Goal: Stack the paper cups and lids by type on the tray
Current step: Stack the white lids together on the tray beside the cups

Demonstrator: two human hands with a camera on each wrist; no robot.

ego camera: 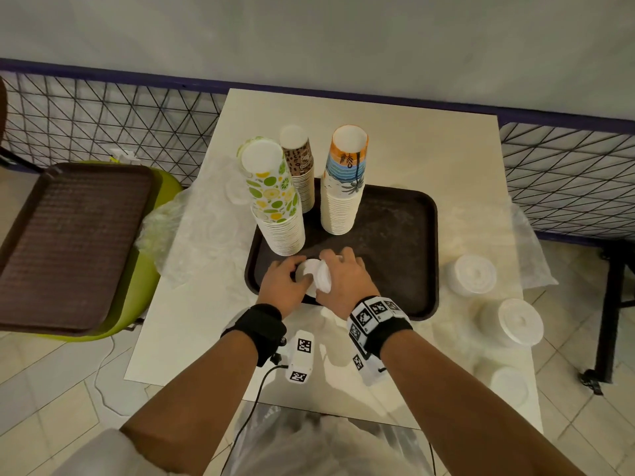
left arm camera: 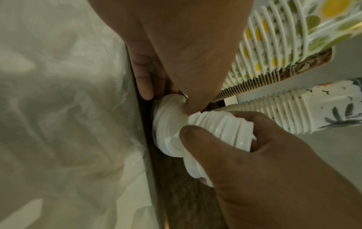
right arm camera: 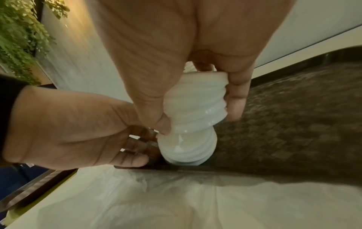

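Note:
A dark brown tray (ego camera: 395, 242) lies on the cream table. Three cup stacks stand upside down on its far left part: a lime-and-lemon stack (ego camera: 276, 201), a brown patterned stack (ego camera: 301, 166) and an orange-and-blue palm stack (ego camera: 343, 187). At the tray's near left corner a short stack of white lids (left arm camera: 168, 124) rests on the tray, and my left hand (ego camera: 297, 269) holds it with thumb and fingers. My right hand (ego camera: 335, 266) grips a second, tilted lid stack (right arm camera: 195, 99), whose lower end touches the stack on the tray (right arm camera: 188, 148).
More white lid stacks (ego camera: 472, 274) (ego camera: 519, 321) (ego camera: 508, 383) sit on the table's right side. Clear plastic bags (ego camera: 206, 235) lie left of the tray and near the front edge. A second brown tray (ego camera: 68, 245) rests on a green chair at the left.

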